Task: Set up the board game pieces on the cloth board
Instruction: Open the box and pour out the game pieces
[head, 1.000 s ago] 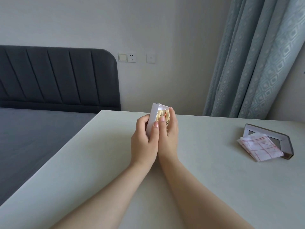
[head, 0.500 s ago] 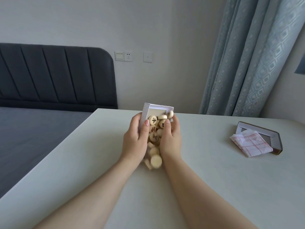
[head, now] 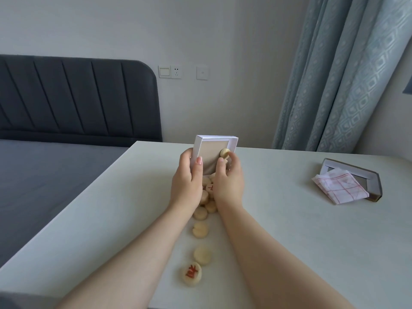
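Observation:
A small white box (head: 214, 150) stands tipped up on the white table (head: 301, 241), its open side facing me. My left hand (head: 186, 186) grips its left wall. My right hand (head: 228, 181) holds its right side, thumb near one round piece (head: 224, 153) still in the box. Several pale round game pieces (head: 200, 229) lie spilled in a line between my forearms; the nearest one (head: 191, 274) shows a red character. The folded cloth board (head: 340, 188), white with red lines, lies at the right.
The cloth rests partly on a shallow grey box lid (head: 374, 181) near the table's right side. A dark bed with a padded headboard (head: 73, 97) is to the left of the table. A blue-grey curtain (head: 341, 74) hangs behind right.
The box has been tipped further upright and its pieces have poured out onto the table, rolling toward me. Only one piece is still seen inside it.

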### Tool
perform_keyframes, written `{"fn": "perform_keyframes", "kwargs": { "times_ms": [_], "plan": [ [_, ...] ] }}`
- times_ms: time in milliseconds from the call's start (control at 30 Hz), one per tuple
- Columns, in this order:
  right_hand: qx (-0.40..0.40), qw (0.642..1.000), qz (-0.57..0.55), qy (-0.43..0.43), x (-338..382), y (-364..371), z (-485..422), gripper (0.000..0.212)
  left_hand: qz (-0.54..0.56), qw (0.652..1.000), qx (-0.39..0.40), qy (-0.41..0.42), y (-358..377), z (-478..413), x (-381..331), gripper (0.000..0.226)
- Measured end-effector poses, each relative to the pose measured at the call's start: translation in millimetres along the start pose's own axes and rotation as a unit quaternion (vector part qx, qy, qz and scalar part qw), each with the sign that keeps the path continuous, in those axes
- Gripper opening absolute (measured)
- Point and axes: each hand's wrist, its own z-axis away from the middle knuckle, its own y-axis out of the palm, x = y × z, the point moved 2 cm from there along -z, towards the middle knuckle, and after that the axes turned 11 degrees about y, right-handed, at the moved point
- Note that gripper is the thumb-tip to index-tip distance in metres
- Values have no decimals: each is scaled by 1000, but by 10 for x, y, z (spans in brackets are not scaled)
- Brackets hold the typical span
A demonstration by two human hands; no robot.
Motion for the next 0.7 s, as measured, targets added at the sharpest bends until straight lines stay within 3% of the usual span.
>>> {"fn": "perform_keyframes", "kwargs": {
  "times_ms": [700],
  "plan": [
    [14, 999, -28, 28, 64, -91, 53, 41, 50, 998, 21, 25, -41, 1, 8, 15]
  ]
}}
